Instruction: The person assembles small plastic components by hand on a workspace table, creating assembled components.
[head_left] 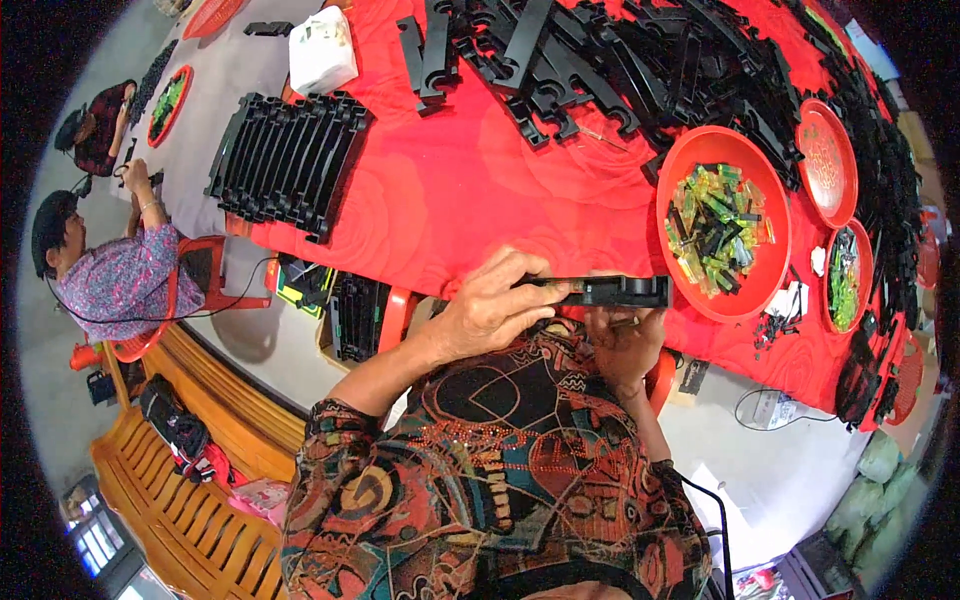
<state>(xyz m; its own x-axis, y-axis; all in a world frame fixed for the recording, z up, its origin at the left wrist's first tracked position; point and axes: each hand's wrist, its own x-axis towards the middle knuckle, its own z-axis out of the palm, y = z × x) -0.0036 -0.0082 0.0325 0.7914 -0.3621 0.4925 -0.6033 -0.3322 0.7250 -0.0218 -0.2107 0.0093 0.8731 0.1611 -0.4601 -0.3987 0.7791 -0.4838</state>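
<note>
A long black plastic part [628,291] with a notched, hollowed end is held level at the near edge of the red-covered table [470,190]. My left hand [497,305] is closed at the part's left end, thumb and fingers pinching there; whether a smaller piece is between them I cannot make out. From below, my right hand [627,348] grips the part near its right end, its fingers partly hidden behind it. Just right of the part sits a red plastic bowl [672,275] of small yellow-green, clear and black pieces.
A neat row of black parts [285,160] lies at the left, below a white tissue pack [323,52]. Loose black parts [590,70] pile up at the back. Two smaller red bowls [828,165] stand at the right. Another person [125,265] sits at the far left near a wooden bench [190,460].
</note>
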